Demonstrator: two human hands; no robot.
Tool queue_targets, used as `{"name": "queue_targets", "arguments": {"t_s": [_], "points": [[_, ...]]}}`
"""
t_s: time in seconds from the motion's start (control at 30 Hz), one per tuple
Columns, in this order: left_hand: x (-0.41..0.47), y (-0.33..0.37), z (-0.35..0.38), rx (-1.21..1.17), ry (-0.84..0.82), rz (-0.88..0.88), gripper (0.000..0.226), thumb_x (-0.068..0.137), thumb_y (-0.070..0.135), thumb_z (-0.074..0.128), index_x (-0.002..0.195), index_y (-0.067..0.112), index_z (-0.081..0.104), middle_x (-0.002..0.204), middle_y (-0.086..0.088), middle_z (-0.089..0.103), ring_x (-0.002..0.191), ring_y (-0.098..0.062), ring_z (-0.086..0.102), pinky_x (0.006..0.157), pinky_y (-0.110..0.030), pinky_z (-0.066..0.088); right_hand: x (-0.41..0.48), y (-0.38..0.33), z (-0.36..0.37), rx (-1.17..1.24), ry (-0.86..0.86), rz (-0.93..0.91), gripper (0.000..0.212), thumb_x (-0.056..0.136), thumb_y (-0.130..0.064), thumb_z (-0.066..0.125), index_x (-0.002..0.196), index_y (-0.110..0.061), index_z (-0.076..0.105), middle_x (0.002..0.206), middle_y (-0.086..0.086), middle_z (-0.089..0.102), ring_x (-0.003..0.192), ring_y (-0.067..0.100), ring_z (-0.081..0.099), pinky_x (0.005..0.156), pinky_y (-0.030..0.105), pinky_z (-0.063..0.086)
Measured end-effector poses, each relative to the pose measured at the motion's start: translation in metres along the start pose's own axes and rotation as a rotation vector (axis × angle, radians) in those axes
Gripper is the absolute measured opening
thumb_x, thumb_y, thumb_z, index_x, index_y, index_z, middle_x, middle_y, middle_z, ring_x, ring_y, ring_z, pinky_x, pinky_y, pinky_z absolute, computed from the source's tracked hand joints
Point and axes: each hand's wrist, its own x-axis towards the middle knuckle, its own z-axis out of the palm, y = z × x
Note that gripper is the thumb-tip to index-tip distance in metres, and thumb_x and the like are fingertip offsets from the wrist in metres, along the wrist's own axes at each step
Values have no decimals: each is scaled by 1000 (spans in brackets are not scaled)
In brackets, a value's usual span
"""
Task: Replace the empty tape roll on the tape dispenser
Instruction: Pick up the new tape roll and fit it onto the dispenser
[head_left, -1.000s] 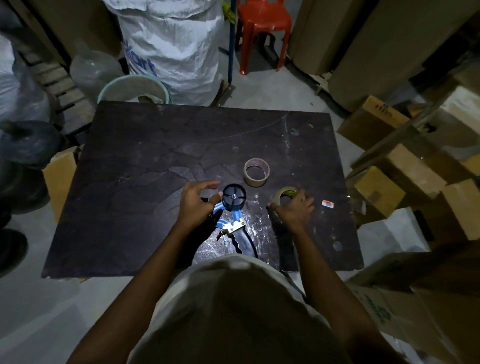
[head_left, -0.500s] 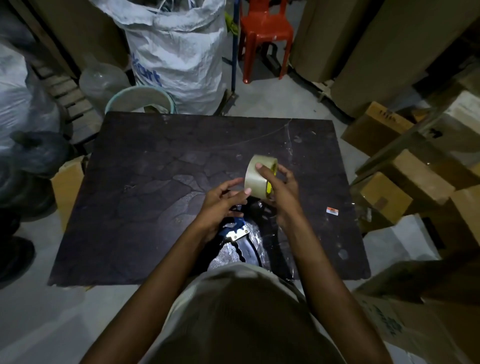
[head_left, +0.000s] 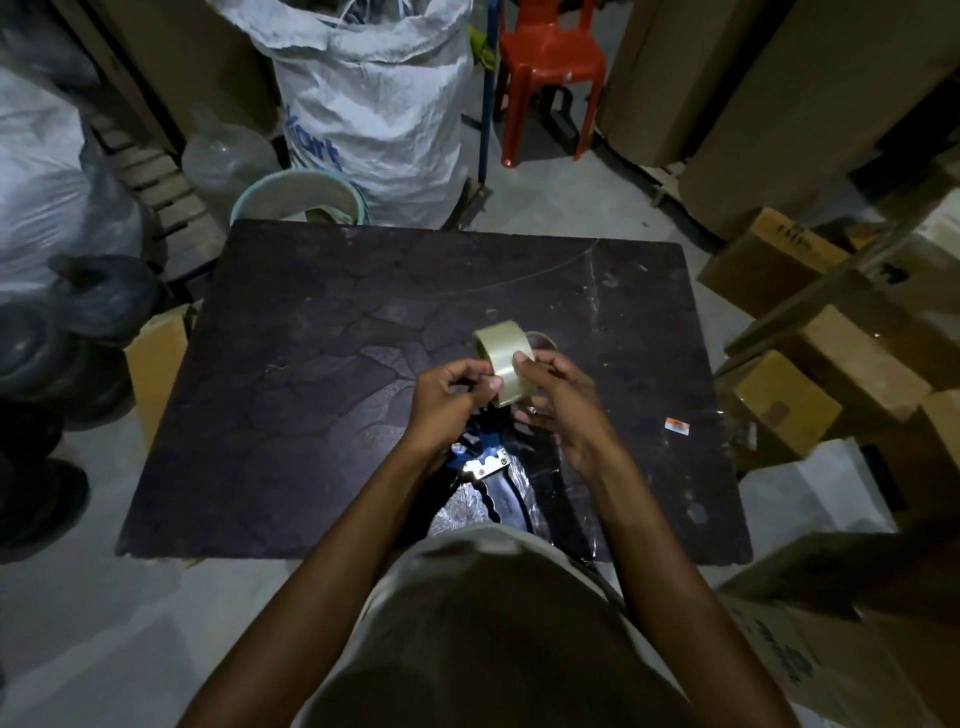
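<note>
A full roll of clear tape (head_left: 505, 358) is held upright above the dark table (head_left: 311, 395), over its front middle. My right hand (head_left: 558, 402) grips the roll from the right with the thumb on its outer face. My left hand (head_left: 449, 397) pinches at the roll's left edge with thumb and fingers. Below the hands lies the blue tape dispenser (head_left: 485, 457) with its metal toothed blade and black handle pointing toward me. The empty cardboard core (head_left: 543, 340) lies on the table just behind the roll, mostly hidden.
A small orange-white sticker (head_left: 677, 426) lies on the table at the right. Cardboard boxes (head_left: 784, 405) crowd the right side. A white sack (head_left: 374, 104), a bucket (head_left: 298, 195) and a red chair (head_left: 550, 62) stand beyond the far edge.
My right hand picked the full roll off the table and lifted it over the dispenser. My left hand left the dispenser and closed on the roll's edge.
</note>
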Motion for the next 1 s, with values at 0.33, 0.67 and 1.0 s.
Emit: {"name": "queue_targets", "arguments": {"t_s": [0.33, 0.67, 1.0], "points": [[-7, -3, -10, 200, -80, 140, 15, 86, 0, 74, 98, 9, 74, 89, -7, 71, 80, -7, 63, 65, -12, 48, 5, 3, 2, -61, -34, -195, 23, 91, -18, 76, 111, -5, 75, 107, 13, 78, 91, 18, 75, 77, 28, 61], [8, 4, -21, 52, 42, 181, 45, 93, 38, 71, 136, 44, 59, 128, 3, 67, 116, -11, 64, 87, -18, 53, 10, 15, -3, -249, -76, -402, 22, 88, -3, 76, 109, -10, 76, 99, 4, 78, 87, 6, 72, 83, 27, 58], [12, 4, -29, 262, 108, 347, 21, 84, 42, 71, 105, 39, 74, 104, 20, 69, 107, -17, 63, 84, -39, 54, 16, 23, -2, -369, -107, -463, 32, 84, -1, 80, 103, -26, 76, 100, 6, 75, 84, 6, 67, 82, 26, 55]]}}
